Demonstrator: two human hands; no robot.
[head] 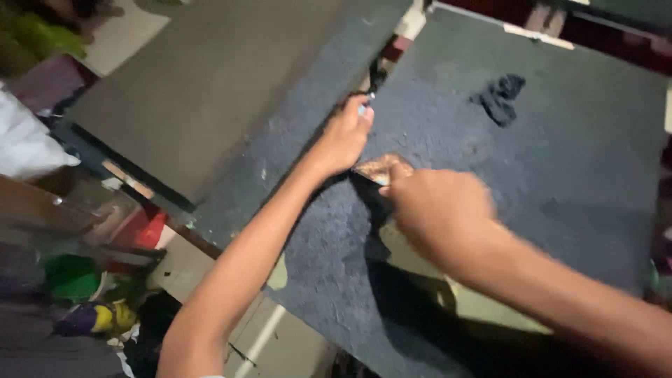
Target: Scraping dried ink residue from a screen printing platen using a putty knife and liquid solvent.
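My left hand (344, 136) rests on a large dark blue-grey felt-like sheet (560, 168), fingers curled near its upper edge by a small dark gap; whether it pinches anything is too blurred to tell. My right hand (437, 213) is closed around a small tan, brownish object (381, 168) that pokes out toward the left hand, just above the sheet. A pale greenish patch (413, 262) lies under my right forearm.
A second grey sheet (210, 84) lies to the upper left. A crumpled dark scrap (500, 98) sits on the sheet at upper right. Cluttered red, green and yellow items (98, 280) and a white bag (28, 147) are down at the left.
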